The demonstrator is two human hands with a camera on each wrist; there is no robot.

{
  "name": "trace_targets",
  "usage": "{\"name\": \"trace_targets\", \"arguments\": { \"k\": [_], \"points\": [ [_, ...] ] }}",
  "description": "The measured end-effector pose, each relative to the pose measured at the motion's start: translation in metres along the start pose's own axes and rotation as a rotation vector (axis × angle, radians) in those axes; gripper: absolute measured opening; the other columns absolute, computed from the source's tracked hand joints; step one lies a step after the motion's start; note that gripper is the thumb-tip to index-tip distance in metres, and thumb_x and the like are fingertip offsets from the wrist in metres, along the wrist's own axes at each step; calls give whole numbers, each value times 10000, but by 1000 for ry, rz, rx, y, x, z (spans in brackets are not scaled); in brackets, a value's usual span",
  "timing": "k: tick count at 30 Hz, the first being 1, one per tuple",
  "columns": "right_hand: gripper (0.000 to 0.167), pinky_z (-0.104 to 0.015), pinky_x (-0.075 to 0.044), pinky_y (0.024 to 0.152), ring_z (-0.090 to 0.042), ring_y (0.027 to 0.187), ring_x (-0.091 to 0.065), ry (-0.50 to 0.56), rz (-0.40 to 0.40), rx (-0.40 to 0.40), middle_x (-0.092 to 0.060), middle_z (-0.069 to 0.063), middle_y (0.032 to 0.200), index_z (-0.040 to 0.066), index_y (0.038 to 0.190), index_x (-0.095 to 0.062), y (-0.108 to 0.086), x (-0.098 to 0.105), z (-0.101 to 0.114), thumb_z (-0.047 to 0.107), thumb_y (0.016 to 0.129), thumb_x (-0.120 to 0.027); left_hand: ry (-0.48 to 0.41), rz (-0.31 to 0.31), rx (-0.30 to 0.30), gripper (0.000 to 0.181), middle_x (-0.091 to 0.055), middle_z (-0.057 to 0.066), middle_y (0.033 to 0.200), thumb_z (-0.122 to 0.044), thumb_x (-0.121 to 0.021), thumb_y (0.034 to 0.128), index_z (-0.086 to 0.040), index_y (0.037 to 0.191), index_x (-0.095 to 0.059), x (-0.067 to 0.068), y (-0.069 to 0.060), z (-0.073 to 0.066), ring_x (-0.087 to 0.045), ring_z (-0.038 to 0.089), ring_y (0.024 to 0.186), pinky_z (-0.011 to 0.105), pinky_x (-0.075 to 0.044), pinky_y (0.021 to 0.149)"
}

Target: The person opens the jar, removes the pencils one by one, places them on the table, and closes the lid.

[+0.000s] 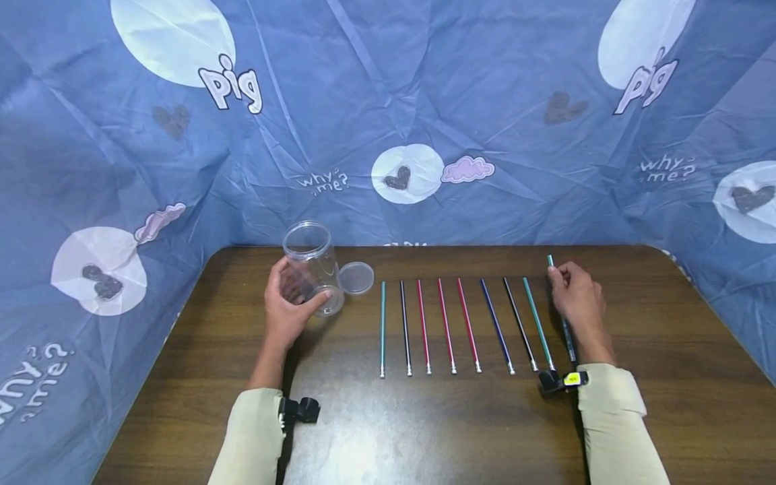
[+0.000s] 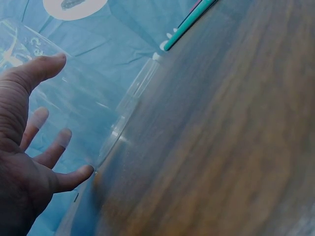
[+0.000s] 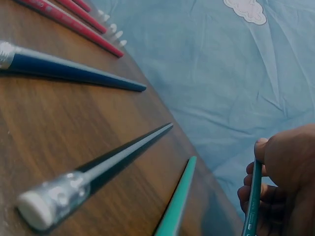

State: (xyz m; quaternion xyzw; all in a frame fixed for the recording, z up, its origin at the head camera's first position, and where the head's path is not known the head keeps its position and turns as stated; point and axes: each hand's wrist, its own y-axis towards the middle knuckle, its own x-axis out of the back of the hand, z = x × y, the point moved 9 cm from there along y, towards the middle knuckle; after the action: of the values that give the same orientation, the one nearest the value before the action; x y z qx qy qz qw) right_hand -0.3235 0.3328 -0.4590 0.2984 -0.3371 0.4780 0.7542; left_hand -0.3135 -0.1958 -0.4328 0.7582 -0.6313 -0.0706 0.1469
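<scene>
My left hand (image 1: 287, 306) holds a clear plastic jar (image 1: 318, 269) at the table's left side, thumb in front and fingers behind it. The jar's mouth is uncovered and faces up. In the left wrist view, the jar (image 2: 88, 103) shows the fingers through its wall. Over at the right, my right hand (image 1: 580, 296) pinches a green pencil (image 3: 253, 199) between thumb and fingers. Part of that pencil is hidden by the hand in the head view. Left of this hand lies a teal pencil (image 1: 536, 316), its eraser end toward me.
A round clear lid (image 1: 356, 278) lies right of the jar. Between the hands several pencils lie in a spaced row, among them a red pencil (image 1: 445, 323), a blue pencil (image 1: 497, 327) and a black pencil (image 1: 405, 330). Blue printed cloth (image 1: 339, 101) hangs behind the wooden table (image 1: 436, 431).
</scene>
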Motion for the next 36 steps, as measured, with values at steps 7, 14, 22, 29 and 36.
{"name": "trace_targets", "arguments": {
  "k": [7, 14, 22, 29, 36],
  "points": [
    [430, -613, -416, 770, -499, 1094, -559, -17, 15, -25, -656, -197, 1096, 64, 1124, -596, 0, -6, -8, 449, 1047, -420, 2, 2, 11, 818, -543, 224, 1331, 67, -832, 725, -31, 1424, -419, 0, 0, 1, -554, 396, 1181, 620, -438, 930],
    [408, -586, -430, 732, -520, 1053, -566, -91, 72, -23, -639, -274, 1115, 44, 1078, -625, -1, -15, -13, 411, 1043, -448, -6, 5, 12, 822, -545, 260, 1336, 71, -836, 719, -39, 1422, -422, 0, 1, 2, -559, 378, 1167, 601, -443, 925],
    [393, -585, -443, 725, -541, 1046, -567, -175, 87, -63, -627, -327, 1136, 63, 995, -641, 1, -20, -21, 421, 1026, -480, 0, 6, 7, 822, -549, 262, 1331, 80, -832, 720, -33, 1423, -420, 0, 0, 0, -558, 390, 1170, 601, -448, 920],
    [343, -589, -450, 701, -523, 1006, -591, -194, 57, -87, -649, -297, 1079, 66, 945, -626, -1, -20, -24, 386, 1011, -524, -2, 7, -10, 821, -544, 263, 1322, 93, -825, 718, -18, 1423, -418, -1, -1, 0, -557, 434, 1179, 624, -444, 910],
    [284, -598, -440, 734, -499, 994, -595, -184, 53, -95, -649, -247, 1023, 64, 940, -595, -1, -21, -25, 337, 996, -540, -13, -4, -17, 822, -557, 228, 1307, 103, -824, 711, -12, 1420, -426, -1, -1, -2, -569, 411, 1155, 636, -445, 897]
  ]
}}
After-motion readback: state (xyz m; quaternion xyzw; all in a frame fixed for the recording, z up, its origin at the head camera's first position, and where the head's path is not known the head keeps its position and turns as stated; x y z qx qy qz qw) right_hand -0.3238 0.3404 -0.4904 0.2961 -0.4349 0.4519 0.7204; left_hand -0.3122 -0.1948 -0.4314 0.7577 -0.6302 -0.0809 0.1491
